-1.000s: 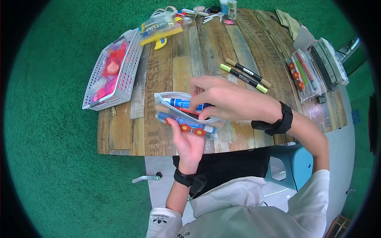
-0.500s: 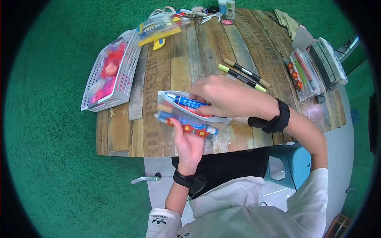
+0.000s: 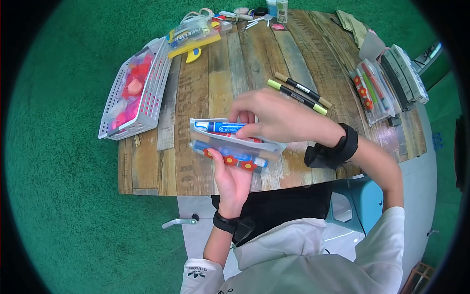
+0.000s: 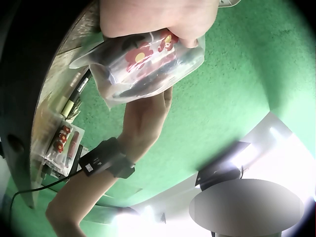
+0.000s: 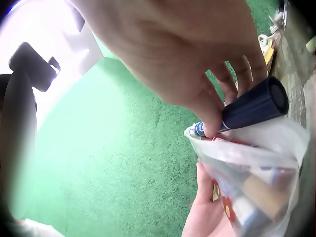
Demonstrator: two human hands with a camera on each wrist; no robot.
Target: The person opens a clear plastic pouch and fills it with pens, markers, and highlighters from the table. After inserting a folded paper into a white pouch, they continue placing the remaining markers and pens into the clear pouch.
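A clear pouch with red flowers (image 3: 248,165) (image 4: 138,57) is held above the table's near edge, its white-rimmed mouth facing up. My left hand (image 3: 232,183) (image 4: 158,17) grips it from below, thumb on the flowered front. Inside lie several markers, one with a tan part (image 5: 266,195). A blue marker (image 3: 220,127) with a dark blue cap (image 5: 254,104) lies along the mouth, pinched by my right hand (image 3: 279,115) (image 5: 192,54). Red shows beneath it. The right fingertips are partly hidden in the head view.
Two double-ended markers (image 3: 296,97) lie beyond my right hand. A white basket (image 3: 152,100) of pink and red items stands at the left, near a yellow-edged bag (image 3: 196,41). Another flowered pouch (image 3: 367,93) and boxes (image 3: 410,73) stand at the right.
The blue marker has shifted left and lies more level in the pouch's mouth. My right hand has moved slightly with it; my left hand keeps its grip on the pouch.
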